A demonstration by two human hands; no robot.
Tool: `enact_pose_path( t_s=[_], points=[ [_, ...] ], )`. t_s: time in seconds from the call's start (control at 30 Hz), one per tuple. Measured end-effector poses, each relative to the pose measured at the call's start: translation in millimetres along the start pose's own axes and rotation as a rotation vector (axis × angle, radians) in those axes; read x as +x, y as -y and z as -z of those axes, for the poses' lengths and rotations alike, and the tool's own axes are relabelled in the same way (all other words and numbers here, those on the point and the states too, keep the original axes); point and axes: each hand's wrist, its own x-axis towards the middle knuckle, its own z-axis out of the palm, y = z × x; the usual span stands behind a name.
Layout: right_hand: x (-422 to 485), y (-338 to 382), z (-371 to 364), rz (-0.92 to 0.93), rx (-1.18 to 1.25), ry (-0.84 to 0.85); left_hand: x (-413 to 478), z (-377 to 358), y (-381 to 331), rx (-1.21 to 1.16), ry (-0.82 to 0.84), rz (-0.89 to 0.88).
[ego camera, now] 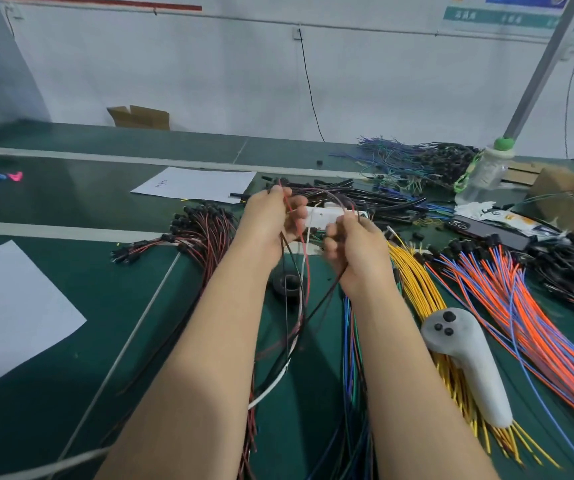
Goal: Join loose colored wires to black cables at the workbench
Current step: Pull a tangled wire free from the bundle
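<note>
Above the middle of the green worktop (71, 375), the left hand (271, 216) has its fingers curled round a red wire (307, 268) and the upper end of a thin black cable (323, 299), which arcs across to the right hand (355, 247), whose fingers are closed on it too; both strands hang down between the forearms toward the near edge. A bundle of red-and-black cables (202, 237) lies just left of the hands. Yellow wires (417, 282) and orange and blue wires (521, 306) fan toward the near right corner, with a white controller (465, 358) lying on the yellow ones.
</note>
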Motion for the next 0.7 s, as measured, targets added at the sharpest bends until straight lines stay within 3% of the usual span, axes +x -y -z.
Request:
enact_pose_path(
  t_s=[0.13, 0.27, 0.37, 0.43, 0.57, 0.63, 0.7],
  points=[
    [6, 0, 6, -0.036, 0.065, -0.042, -12, -7, -31, -0.208, 0.165, -0.043],
    [11, 1, 10, -0.104, 0.157, 0.002, -37, -19, -72, -0.296, 0.359, -0.226],
    [13, -1, 15, -0.132, 0.247, -0.008, -51, -20, -100, -0.237, 0.328, -0.365],
    [15, -3, 21, -0.171, 0.324, -0.026, -48, -15, -109, 0.045, 0.148, -0.458],
    [19, -8, 29, -0.222, 0.369, -0.011, -23, 3, -103, 0.976, -0.192, -0.455],
    [21, -14, 27, -0.204, 0.255, -0.019, -6, 14, -84, 1.228, -0.233, -0.350],
    [19, -21, 17, -0.172, 0.129, 0.011, 4, 22, -59, 1.327, -0.222, -0.225]
  ],
)
